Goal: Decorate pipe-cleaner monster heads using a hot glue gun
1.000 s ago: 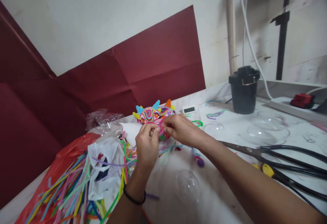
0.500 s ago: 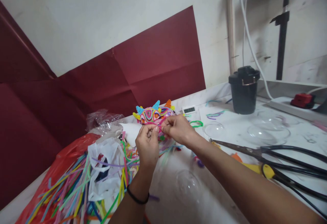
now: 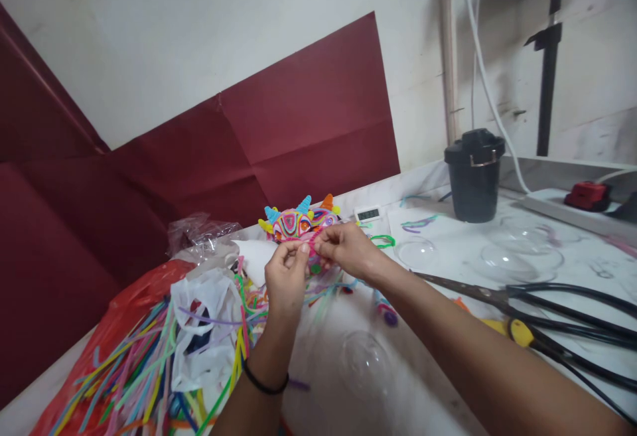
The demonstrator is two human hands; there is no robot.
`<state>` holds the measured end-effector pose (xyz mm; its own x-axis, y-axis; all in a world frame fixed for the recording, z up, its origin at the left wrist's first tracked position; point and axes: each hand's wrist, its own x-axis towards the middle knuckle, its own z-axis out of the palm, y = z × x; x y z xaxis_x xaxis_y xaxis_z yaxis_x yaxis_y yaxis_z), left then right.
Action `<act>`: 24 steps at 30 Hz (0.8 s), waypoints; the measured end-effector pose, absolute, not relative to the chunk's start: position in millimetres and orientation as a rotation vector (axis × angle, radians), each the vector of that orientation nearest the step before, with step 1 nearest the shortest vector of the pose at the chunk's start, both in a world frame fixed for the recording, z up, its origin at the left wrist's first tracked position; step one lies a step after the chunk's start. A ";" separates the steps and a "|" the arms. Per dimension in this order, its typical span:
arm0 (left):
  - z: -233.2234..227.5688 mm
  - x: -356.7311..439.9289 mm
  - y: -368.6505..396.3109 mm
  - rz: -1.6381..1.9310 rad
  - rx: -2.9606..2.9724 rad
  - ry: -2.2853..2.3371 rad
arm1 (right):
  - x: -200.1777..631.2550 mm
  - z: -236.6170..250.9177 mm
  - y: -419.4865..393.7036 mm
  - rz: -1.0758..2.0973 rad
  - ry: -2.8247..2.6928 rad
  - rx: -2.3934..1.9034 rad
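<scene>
Left hand [image 3: 286, 278]: thumb and forefinger pinched on pink pipe cleaner [image 3: 311, 242] | right hand [image 3: 347, 250]: fingertips pinched on its other end, touching the left's | cleaner spans between both pinches, just before the horned craft ball [image 3: 297, 220] | loose pipe cleaners [image 3: 144, 363] heaped left, scissors [image 3: 502, 295] right.

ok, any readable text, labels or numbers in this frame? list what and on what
None can be read.
Small white digital display at the back of the table: it shows digits, but they are too small and blurred to read.
Black bucket: no label visible.
Red device on the shelf: no marking legible.
Red plastic bag and pink pipe cleaner in the hands: no print.
</scene>
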<state>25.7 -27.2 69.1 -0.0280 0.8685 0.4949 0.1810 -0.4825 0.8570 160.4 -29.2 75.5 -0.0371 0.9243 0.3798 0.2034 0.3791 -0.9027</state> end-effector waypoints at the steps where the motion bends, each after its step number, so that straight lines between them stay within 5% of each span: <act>1: 69.7 24.7 -26.6 1.526 1.715 1.098 | 163.0 76.9 -30.2 0.746 -1.554 -1.076; 12: 81.0 14.8 -33.0 1.431 2.393 1.319 | 164.7 89.6 -44.8 0.355 -1.808 -1.221; 24: 78.8 18.7 -33.5 1.448 2.416 1.323 | 171.9 87.4 -41.3 0.268 -1.866 -1.206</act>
